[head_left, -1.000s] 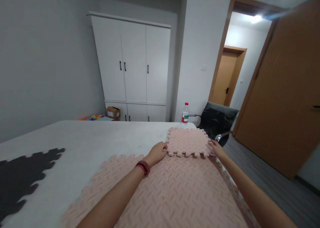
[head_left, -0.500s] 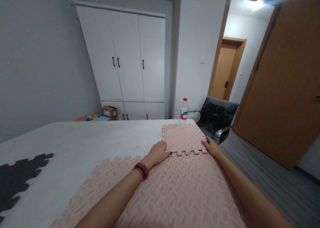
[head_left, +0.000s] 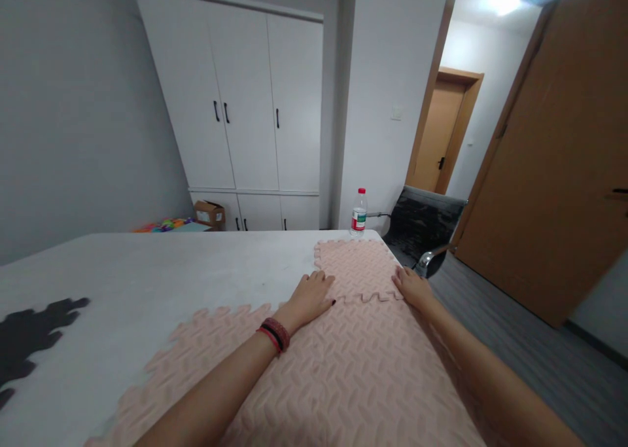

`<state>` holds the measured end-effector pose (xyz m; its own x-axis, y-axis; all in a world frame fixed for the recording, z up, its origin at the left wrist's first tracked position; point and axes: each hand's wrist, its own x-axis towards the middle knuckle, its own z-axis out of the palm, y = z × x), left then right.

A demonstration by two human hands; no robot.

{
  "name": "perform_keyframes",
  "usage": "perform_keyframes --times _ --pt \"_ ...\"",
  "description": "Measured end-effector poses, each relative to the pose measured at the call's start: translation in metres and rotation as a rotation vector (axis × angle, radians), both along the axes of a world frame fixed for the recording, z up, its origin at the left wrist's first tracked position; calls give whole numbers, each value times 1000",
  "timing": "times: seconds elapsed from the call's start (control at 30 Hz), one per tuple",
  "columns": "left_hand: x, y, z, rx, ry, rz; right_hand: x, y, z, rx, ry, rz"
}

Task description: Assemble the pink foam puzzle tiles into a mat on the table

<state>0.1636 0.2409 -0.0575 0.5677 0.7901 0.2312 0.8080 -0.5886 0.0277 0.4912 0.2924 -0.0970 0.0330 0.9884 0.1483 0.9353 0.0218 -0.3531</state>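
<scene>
Grey-walled room, with a white three-door wardrobe point(head_left: 248, 100) on the far wall and a brown wooden door point(head_left: 559, 165) standing open on the right. A broad white tabletop point(head_left: 147, 270) with a matt, faintly scuffed surface fills the foreground.

Laid flat on the tabletop is a joined pink foam mat point(head_left: 343, 368), soft-looking, embossed in a herringbone pattern, its exposed left edge cut into rounded interlocking teeth. At its far end sits a single pink foam tile point(head_left: 356, 267) of the same texture, square with toothed edges; its near edge meets the mat along a jigsaw seam (whether the teeth are fully seated cannot be told from this angle).

The left hand point(head_left: 311, 296) lies palm down, fingers spread flat, over the seam at the tile's near left corner, gripping nothing. A red and black band is worn on that wrist. The right hand point(head_left: 412, 286) likewise rests flat and uncurled at the tile's near right corner, pressing on the foam rather than grasping it.

A dark foam piece point(head_left: 29, 332) with the same toothed outline lies well apart at the tabletop's left edge. A clear plastic water bottle point(head_left: 359, 213), red-capped, stands upright beyond the tile's far edge. A black chair point(head_left: 424, 228) stands past the tabletop's right corner, and a small cardboard box point(head_left: 209, 213) sits on the floor by the wardrobe.
</scene>
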Motion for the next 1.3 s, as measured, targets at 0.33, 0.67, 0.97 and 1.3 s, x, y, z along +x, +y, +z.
perform_keyframes --times 0.33,0.67,0.97,1.3 --pt "25 -2 2 -44 108 -243 -42 -6 -5 -83 -133 33" --pt "53 -22 3 20 168 -84 -36 -6 2 -184 -132 50" --pt "69 -33 1 24 196 10 -42 -19 4 -155 -180 93" --pt "44 -52 22 -133 27 -99 -43 -20 -3 -196 -184 100"
